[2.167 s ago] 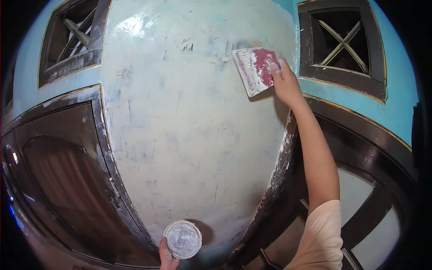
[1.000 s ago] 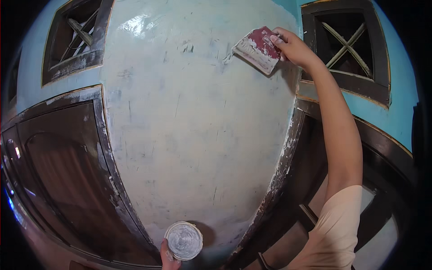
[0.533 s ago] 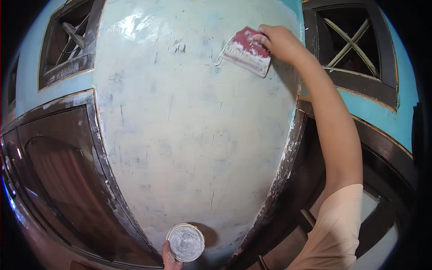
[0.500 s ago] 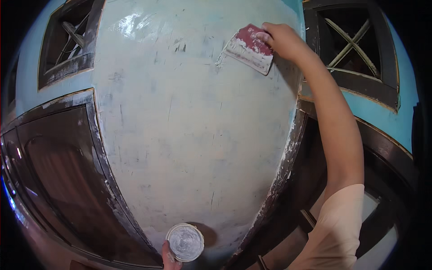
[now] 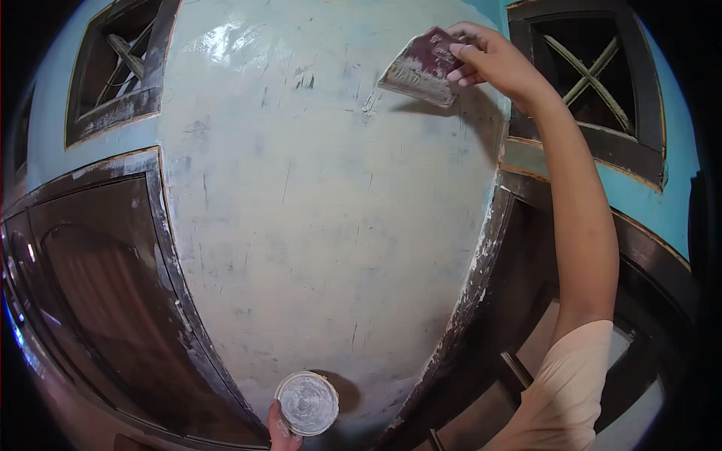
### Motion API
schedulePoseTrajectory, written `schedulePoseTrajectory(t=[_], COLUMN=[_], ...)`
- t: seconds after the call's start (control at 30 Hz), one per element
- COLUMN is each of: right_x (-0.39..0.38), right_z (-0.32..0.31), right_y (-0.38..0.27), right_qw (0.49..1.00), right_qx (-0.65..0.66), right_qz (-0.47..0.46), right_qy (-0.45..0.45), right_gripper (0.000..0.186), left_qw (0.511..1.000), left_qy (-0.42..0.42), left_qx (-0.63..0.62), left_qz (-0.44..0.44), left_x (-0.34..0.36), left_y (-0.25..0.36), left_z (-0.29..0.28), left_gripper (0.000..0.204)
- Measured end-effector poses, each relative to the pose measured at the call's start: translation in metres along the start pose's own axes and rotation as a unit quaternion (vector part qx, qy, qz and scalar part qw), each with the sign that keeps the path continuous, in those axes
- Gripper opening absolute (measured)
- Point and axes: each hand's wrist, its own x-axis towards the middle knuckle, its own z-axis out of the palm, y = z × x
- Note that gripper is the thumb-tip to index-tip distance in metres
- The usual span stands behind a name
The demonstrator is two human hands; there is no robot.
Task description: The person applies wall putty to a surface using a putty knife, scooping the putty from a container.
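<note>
High on the right side of the wall, my right hand (image 5: 487, 62) grips a dark red putty spreader (image 5: 426, 66) whose lower face and edge are smeared with whitish paste. The spreader is tilted off the wall and casts a shadow just below it. To the left of its edge, a short raised streak of wet putty (image 5: 368, 102) clings to the wall (image 5: 323, 210). Low down, my left hand (image 5: 281, 430) holds a round tub of whitish putty (image 5: 307, 403) by its left side, its open top facing me. Most of that hand's fingers are hidden behind the tub.
A dark wooden door (image 5: 98, 278) stands left of the wall, with a barred transom window (image 5: 120, 64) above. On the right are another dark door frame (image 5: 489, 248) and a window with crossed bars (image 5: 590, 75). Scuffs and patches mark the wall.
My right hand has turned the spreader and lifted it off the wall, shifting slightly up and right. The putty streak stays behind. My left hand and the tub have barely moved.
</note>
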Motion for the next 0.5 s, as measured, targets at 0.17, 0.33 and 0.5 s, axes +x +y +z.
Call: schedulePoseTrajectory(t=[0.17, 0.33, 0.5], right_x=[0.003, 0.009, 0.016], right_z=[0.005, 0.020, 0.028], right_y=[-0.009, -0.007, -0.005], right_qw=[0.982, 0.973, 0.969], right_qx=[-0.120, -0.176, -0.199], right_qz=[-0.054, -0.064, -0.086], right_qy=[-0.132, -0.133, -0.115], right_gripper=[0.015, 0.017, 0.020], left_qw=[1.000, 1.000, 1.000], left_qy=[-0.014, -0.008, -0.013], left_qx=[0.009, 0.004, -0.001], left_qz=[-0.005, -0.012, 0.002], left_x=[-0.002, 0.003, 0.011], left_y=[0.005, 0.003, 0.002], left_z=[0.008, -0.004, -0.006], left_gripper=[0.057, 0.058, 0.056])
